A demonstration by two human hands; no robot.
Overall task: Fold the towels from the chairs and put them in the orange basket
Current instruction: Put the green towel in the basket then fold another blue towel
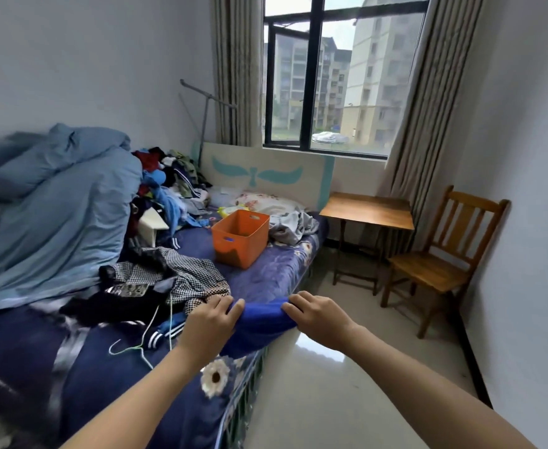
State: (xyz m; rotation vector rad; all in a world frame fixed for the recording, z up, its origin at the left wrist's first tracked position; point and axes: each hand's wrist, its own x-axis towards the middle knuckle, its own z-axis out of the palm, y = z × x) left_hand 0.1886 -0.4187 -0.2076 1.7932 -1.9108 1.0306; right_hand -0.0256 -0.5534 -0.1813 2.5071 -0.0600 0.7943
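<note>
A bright blue towel [259, 322] lies bunched on the near edge of the bed [266, 273], partly draped over its side. My left hand [211, 322] grips the towel's left end and my right hand [318, 315] grips its right end. The orange basket [240, 238] stands upright farther back on the bed's dark blue sheet, with something dark low inside it. A wooden chair [441, 257] stands by the right wall with a bare seat.
A checked garment [181, 273] and dark clothes lie left of my hands. A pile of clothes [169, 186] and a light blue duvet [52, 202] fill the bed's left side. A grey garment [292, 226] lies beside the basket. A small wooden table [368, 210] stands under the window.
</note>
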